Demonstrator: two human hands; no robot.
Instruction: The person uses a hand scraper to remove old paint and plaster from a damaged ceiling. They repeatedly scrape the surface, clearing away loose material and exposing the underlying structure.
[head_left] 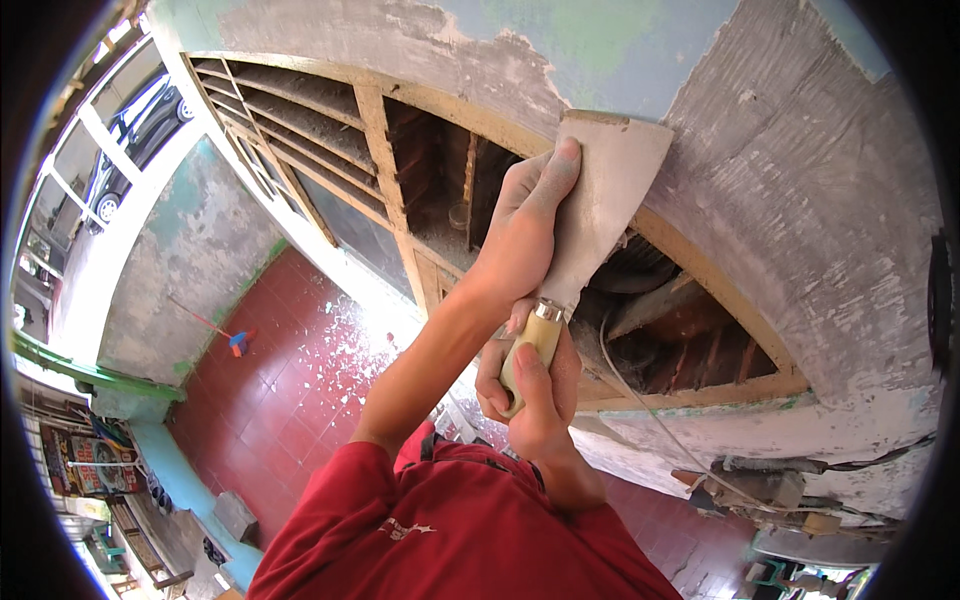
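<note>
"red shirt (480, 535) nearest us; what do we record beyond?"
"we record right hand (535, 395) gripping the scraper (585, 240) by its handle (540, 340); left hand (525, 220) holding its blade (618, 170); blade raised before the peeling wall (770, 150)."

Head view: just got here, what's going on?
A person holds a broad scraper in both hands. The right hand is wrapped around its handle; the left hand grips the blade's side, thumb on its face. The blade points up at a patchy wall, part bare grey, part painted; whether its edge touches isn't clear. Pale flakes lie scattered on the red tiled floor.
</note>
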